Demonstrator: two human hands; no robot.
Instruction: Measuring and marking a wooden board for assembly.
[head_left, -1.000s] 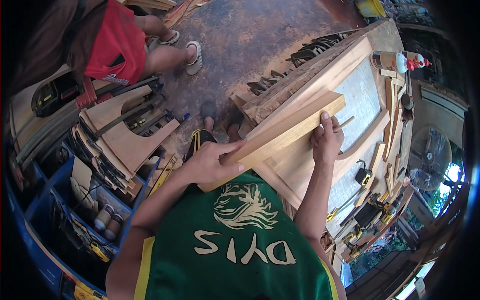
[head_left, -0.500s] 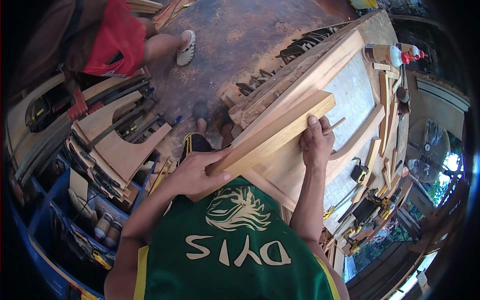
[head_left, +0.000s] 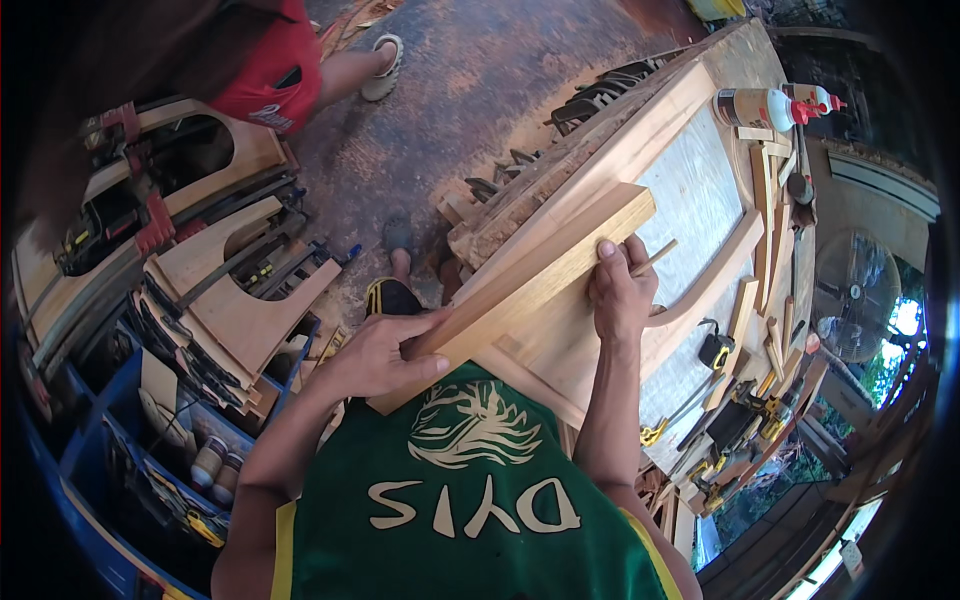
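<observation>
A thick wooden board [head_left: 530, 290] slants up and to the right in front of my chest. Round its near end my left hand [head_left: 385, 355] is closed, thumb on the face and fingers along the upper edge. My right hand [head_left: 624, 292] grips the lower edge close to the far end, thumb pressed on the face. A thin pencil-like wooden stick [head_left: 658, 256] pokes out between the right fingers; its other end is hidden. Beyond the board, a curved wooden frame piece [head_left: 728, 262] rests on the workbench's pale sheet [head_left: 695, 185].
Glue bottles [head_left: 745, 108] with red caps stand at the bench's far right. A tape measure [head_left: 714, 350], a yellow drill [head_left: 775, 410] and wood strips lie on the right. Clamped curved panels [head_left: 240, 310] and a blue shelf [head_left: 95, 420] fill the left. Another person's leg [head_left: 345, 80] is at upper left.
The board and both hands have shifted slightly left, still in the same grip. At upper left, the other person has moved a little to the right.
</observation>
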